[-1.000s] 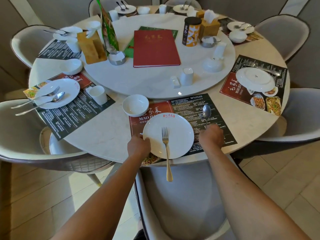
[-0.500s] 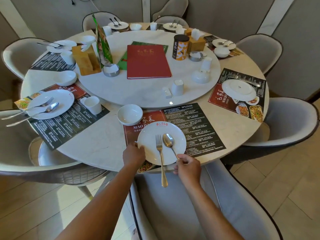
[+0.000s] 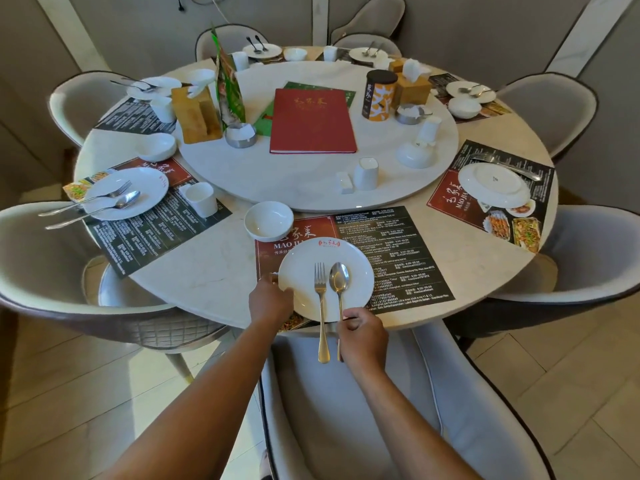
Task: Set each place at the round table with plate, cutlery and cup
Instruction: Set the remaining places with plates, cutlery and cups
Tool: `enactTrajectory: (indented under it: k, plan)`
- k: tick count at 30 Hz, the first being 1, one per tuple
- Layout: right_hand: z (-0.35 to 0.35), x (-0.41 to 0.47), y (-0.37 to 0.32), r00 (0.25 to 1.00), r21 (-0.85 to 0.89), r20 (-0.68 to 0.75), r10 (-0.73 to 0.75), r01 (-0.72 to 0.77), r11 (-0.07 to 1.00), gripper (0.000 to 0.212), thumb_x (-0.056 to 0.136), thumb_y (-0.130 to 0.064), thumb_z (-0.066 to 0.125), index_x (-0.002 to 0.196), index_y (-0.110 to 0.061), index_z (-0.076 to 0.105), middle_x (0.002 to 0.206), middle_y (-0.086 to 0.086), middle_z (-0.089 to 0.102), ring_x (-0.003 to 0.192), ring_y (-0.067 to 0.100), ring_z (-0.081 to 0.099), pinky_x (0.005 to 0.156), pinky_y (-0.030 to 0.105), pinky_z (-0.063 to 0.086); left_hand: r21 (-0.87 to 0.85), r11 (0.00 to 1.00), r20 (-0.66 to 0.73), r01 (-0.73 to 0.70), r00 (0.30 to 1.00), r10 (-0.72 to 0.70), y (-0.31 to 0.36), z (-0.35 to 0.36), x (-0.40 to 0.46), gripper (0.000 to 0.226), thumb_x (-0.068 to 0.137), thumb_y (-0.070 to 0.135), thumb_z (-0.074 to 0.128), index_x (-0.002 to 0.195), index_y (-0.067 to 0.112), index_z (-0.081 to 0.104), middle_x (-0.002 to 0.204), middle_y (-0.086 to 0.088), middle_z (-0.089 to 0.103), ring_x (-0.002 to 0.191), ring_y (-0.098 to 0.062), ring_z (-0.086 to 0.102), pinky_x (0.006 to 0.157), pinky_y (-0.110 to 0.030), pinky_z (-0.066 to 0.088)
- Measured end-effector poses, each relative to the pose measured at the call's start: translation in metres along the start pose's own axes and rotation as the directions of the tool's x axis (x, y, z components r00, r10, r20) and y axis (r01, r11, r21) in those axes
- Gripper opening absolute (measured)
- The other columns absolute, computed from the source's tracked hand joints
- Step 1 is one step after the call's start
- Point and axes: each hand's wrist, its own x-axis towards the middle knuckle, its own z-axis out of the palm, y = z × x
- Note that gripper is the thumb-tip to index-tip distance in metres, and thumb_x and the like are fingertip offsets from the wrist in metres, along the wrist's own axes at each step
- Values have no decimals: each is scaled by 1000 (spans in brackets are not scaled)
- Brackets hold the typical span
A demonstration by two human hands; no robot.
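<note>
A white plate [image 3: 304,268] lies on the dark placemat [image 3: 391,244] at the table's near edge. A fork [image 3: 321,299] and a spoon [image 3: 339,284] rest side by side on it, handles overhanging toward me. My left hand [image 3: 270,301] grips the plate's left rim. My right hand [image 3: 362,336] is closed around the spoon's handle. A white bowl [image 3: 268,221] stands just beyond the plate. Two white cups [image 3: 366,173] [image 3: 428,129] and an upturned bowl [image 3: 414,154] sit on the turntable [image 3: 304,181].
The place at the left has a plate with cutlery [image 3: 124,194], a cup [image 3: 200,199] and a bowl [image 3: 157,146]. The right place holds an upturned plate [image 3: 493,185] and fork. A red menu [image 3: 311,121], wooden holders and a tin stand on the turntable. A grey chair [image 3: 363,410] is under my arms.
My right hand carried the spoon from the placemat on the right onto the plate, beside the fork. My left hand kept hold of the plate's rim. The camera has pulled back.
</note>
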Motion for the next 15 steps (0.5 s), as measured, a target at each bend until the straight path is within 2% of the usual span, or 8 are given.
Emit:
enactTrajectory:
  k: [3, 8, 12, 15]
  plan:
    - [-7, 2, -1, 998, -60, 63, -23, 27, 998, 14, 82, -13, 67, 90, -25, 67, 75, -8, 73, 59, 14, 68, 52, 30, 57, 30, 1000, -16, -1, 1000, 1, 4, 0, -7, 50, 92, 18, 66, 140, 13, 52, 135, -9, 61, 119, -31, 60, 101, -41, 48]
    - [-24, 13, -2, 990, -278, 110, -89, 116, 953, 21, 85, -36, 65, 105, -31, 66, 97, -10, 73, 94, 18, 66, 75, 33, 55, 102, 995, -67, -10, 998, 17, 7, -1, -24, 52, 92, 23, 62, 143, 19, 50, 133, -7, 63, 117, -29, 61, 95, -39, 51]
    - [-43, 21, -7, 986, -366, 88, -139, 161, 917, 28, 89, -37, 63, 115, -27, 68, 110, -6, 72, 102, 22, 66, 79, 33, 53, 224, 973, -123, -59, 988, 89, 4, 0, -43, 47, 92, 27, 56, 138, 22, 50, 125, -6, 64, 110, -27, 62, 85, -37, 51]
    - [-54, 26, -12, 982, -389, 96, -161, 186, 902, 28, 91, -36, 61, 117, -27, 67, 108, -8, 73, 101, 21, 66, 81, 34, 53, 321, 936, -140, -142, 971, 195, 5, 4, -58, 47, 94, 32, 55, 140, 23, 49, 132, -7, 57, 117, -28, 57, 90, -41, 50]
